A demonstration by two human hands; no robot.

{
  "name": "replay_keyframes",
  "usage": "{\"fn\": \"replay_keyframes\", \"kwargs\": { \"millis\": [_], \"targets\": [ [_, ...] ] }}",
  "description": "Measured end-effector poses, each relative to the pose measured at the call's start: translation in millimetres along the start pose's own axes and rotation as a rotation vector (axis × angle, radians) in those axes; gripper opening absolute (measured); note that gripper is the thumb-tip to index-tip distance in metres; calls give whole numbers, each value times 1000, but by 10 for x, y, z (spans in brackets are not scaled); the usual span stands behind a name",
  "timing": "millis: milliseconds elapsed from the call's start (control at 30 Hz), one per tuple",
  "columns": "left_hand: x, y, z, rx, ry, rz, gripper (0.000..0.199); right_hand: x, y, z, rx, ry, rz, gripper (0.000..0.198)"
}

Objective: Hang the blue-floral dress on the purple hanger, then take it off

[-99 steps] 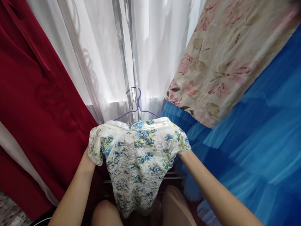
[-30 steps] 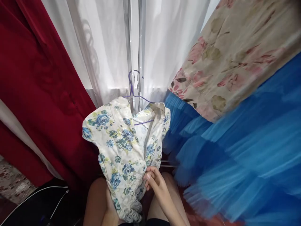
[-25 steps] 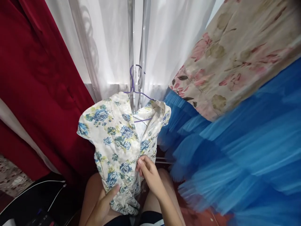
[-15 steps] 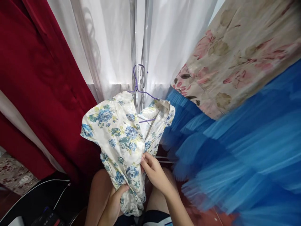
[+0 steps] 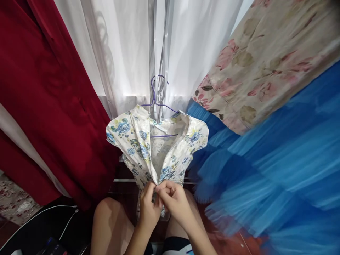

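Note:
A white dress with blue flowers and short cap sleeves (image 5: 175, 166) hangs from a purple wire hanger (image 5: 166, 106). Its long opening spreads into a V, with the pale lining and the hanger's crossbar showing inside. At the bottom of that V, my left hand (image 5: 150, 203) pinches one edge of the dress between thumb and finger. My right hand (image 5: 174, 200) is closed on the edge right beside it, fingertips nearly touching the left ones. Whether a zip pull lies between the fingers is hidden. Below the hands the dress falls between my knees.
White curtains (image 5: 127, 46) hang behind, with the hanger's hook caught on white hanging straps (image 5: 158, 42). Red cloth (image 5: 66, 106) drapes on the left. To the right hang a beige floral cloth (image 5: 265, 71) and blue tulle (image 5: 265, 170). A white cable (image 5: 67, 221) crosses a black surface.
My left hand has come up from the lower part of the dress to join my right at the opening. The dress has turned to face me and its opening is wider.

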State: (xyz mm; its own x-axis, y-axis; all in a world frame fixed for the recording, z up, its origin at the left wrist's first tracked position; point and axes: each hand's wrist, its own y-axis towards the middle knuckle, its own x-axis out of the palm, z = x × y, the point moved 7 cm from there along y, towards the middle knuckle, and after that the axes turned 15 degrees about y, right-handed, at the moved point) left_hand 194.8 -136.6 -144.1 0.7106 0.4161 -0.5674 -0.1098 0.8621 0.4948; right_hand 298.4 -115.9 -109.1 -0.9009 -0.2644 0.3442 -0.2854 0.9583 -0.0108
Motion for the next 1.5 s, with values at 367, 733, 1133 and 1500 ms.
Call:
{"fn": "replay_keyframes", "kwargs": {
  "millis": [367, 733, 1133, 1500],
  "targets": [
    [-13, -3, 196, 110, 249, -289, 13, 283, 1113, -1900, -370, 57, -14, 25],
    [-1042, 1427, 755, 298, 37, 117, 41, 364, 803, -1778, -434, -180, -60, 26],
    [-1857, 2318, 839, 340, 113, 482, 21, 98, 971, -1432, -551, -585, 91, 21],
    [-935, 1794, -1035, -543, -580, 221, 26, -207, 722, -876, -344, -751, -26, 17]
  ]
}}
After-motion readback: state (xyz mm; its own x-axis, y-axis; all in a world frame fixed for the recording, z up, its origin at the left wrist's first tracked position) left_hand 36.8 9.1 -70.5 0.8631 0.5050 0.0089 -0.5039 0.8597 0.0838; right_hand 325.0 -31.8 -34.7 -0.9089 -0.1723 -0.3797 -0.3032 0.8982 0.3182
